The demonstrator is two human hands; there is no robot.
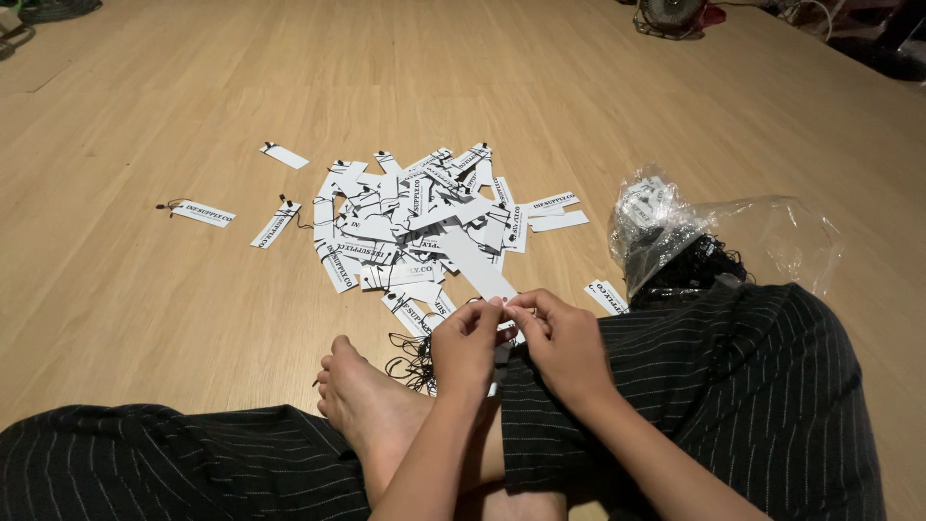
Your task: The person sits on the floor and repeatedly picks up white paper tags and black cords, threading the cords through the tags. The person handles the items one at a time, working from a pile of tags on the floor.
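Observation:
My left hand (pixel 465 345) and my right hand (pixel 559 340) meet in front of me, fingertips pinched together on a white paper tag (pixel 505 335) between them. Its lower end hangs down between the hands. A thin black string seems to be at the fingertips, but it is too small to be sure. Just beyond the hands lies a pile of white printed tags (pixel 415 227) with black strings on the wooden floor. A tangle of loose black strings (pixel 410 359) lies beside my bare foot (pixel 371 405), left of my left hand.
A clear plastic bag (pixel 666 236) with more tags and black strings stands at my right knee. Three single tags (pixel 204 213) lie apart to the left of the pile. My legs in dark striped trousers (pixel 733 386) fill the foreground. A fan (pixel 672 14) stands far back.

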